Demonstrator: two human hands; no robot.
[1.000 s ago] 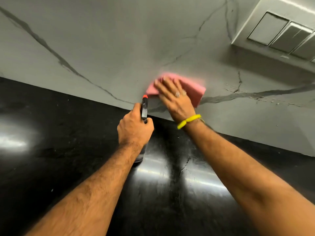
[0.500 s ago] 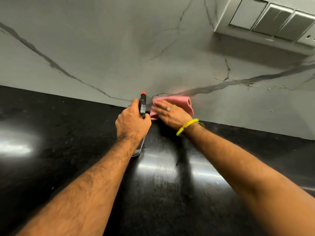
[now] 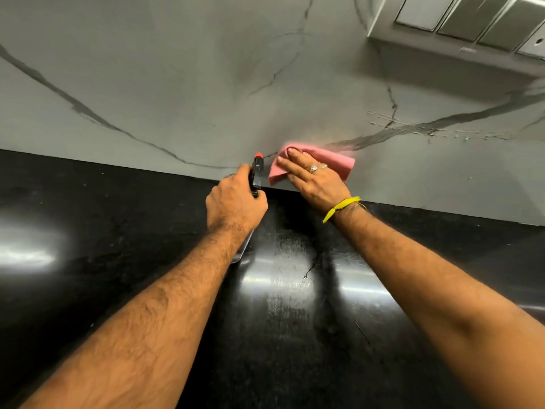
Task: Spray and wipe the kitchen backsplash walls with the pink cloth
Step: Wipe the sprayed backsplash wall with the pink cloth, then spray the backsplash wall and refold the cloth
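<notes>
My right hand [image 3: 317, 178] lies flat, fingers straight, pressing pink cloth [image 3: 339, 162] on backsplash [image 3: 177, 93] low, just above the countertop [image 3: 118, 231] back edge. Left hand [image 3: 236, 206] is clamped round spray bottle [image 3: 257, 174], nozzle near the cloth. Risk: a stray trigger squeeze soaks my fingers; the cloth bunches and smears.

No text, label, brand or number can be read on any surface here.
</notes>
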